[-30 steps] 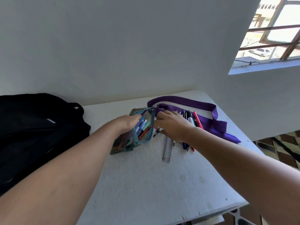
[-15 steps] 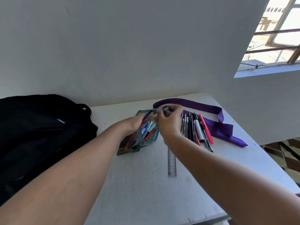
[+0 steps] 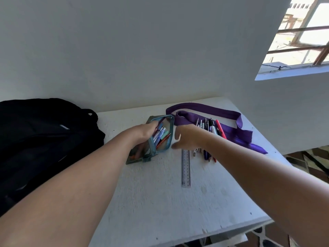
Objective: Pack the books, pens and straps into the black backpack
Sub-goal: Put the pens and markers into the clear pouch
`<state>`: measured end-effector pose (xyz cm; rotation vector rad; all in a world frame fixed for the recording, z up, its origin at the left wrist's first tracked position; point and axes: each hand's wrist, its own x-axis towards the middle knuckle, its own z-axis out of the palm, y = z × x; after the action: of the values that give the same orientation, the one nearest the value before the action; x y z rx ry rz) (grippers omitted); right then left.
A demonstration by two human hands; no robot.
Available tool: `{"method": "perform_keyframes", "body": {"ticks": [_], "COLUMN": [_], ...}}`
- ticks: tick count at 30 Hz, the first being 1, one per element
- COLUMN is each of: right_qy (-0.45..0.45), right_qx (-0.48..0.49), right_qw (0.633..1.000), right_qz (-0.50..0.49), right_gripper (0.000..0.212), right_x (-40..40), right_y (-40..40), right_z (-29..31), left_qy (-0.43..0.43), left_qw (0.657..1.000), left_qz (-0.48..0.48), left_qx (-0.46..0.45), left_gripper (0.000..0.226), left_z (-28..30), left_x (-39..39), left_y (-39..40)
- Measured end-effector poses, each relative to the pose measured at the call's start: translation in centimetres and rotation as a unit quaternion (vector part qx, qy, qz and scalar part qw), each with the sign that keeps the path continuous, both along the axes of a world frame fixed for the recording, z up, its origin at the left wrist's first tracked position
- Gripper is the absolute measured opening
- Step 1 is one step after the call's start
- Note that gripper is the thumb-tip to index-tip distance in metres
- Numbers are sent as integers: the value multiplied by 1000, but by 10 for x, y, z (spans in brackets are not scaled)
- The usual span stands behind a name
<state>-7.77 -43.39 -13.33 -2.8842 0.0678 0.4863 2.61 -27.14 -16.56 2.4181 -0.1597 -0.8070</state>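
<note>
Pens point(image 3: 210, 130) mostly loose on counter point(image 3: 160, 202) at 1 o'clock over purple straps point(image 3: 229, 122); left hand point(image 3: 142, 131) fingers hold pencil case point(image 3: 161, 138) open, right hand point(image 3: 187, 138) fingers spread, empty; black backpack point(image 3: 41, 139) at 9 o'clock unpacked; books unseen.

One head-worn wide-angle camera looks forward and down, close over the white table point(image 3: 160, 202) toward the wall.

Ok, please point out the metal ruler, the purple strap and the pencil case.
metal ruler point(image 3: 185, 168): head view, middle of its length.
purple strap point(image 3: 210, 110): head view, its far band.
pencil case point(image 3: 171, 130): head view, right teal rim of its open mouth.
</note>
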Motion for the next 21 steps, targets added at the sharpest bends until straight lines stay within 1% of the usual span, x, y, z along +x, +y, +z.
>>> {"method": "perform_keyframes", "body": {"ticks": [1, 3, 5, 6, 7, 9, 11, 16, 19, 20, 21], "right_qy": [32, 68, 75, 69, 61, 54, 59, 87, 80, 73, 66], "right_qx": [-31, -53, -73, -85, -89, -81, -71, -73, -94, -91, -72], "right_qw": [999, 996, 994, 994, 994, 995, 995, 994, 992, 993, 995], "right_qz": [15, 18, 21, 24, 26, 26, 23, 1, -15, -20, -23], "right_gripper": [52, 74, 94, 100, 102, 99, 99, 116, 130, 130, 124], "right_x": [-2, -4, -2, -3, -2, -2, -1, 2, 5, 5, 4], "right_y": [-4, -15, -18, -19, -20, -20, -21, -26, -24, -23, -22], "right_z": [3, 2, -2, -5, -8, -11, -13, -13, -12, -11, -11], "left_qy": [-1, -7, -20, -24, -28, -26, -26, -23, -21, -21, -24], "left_qw": [1000, 1000, 999, 999, 999, 999, 998, 998, 999, 999, 999], "left_qz": [3, 9, 14, 15, 10, 2, -3, -3, -9, -8, -9], "left_qx": [6, 20, 27, 31, 36, 44, 49, 53, 47, 47, 48], "left_gripper": [83, 86, 85, 84, 83, 83, 85, 85, 82, 81, 80], "left_z": [-2, -5, -6, -6, -6, -6, -7, -6, -4, -3, -3], "left_x": [1, 1, 0, -1, -2, -4, -4, -7, -10, -10, -10], "left_y": [0, -1, 0, -1, -2, -3, -2, 0, 0, -1, -1]}}
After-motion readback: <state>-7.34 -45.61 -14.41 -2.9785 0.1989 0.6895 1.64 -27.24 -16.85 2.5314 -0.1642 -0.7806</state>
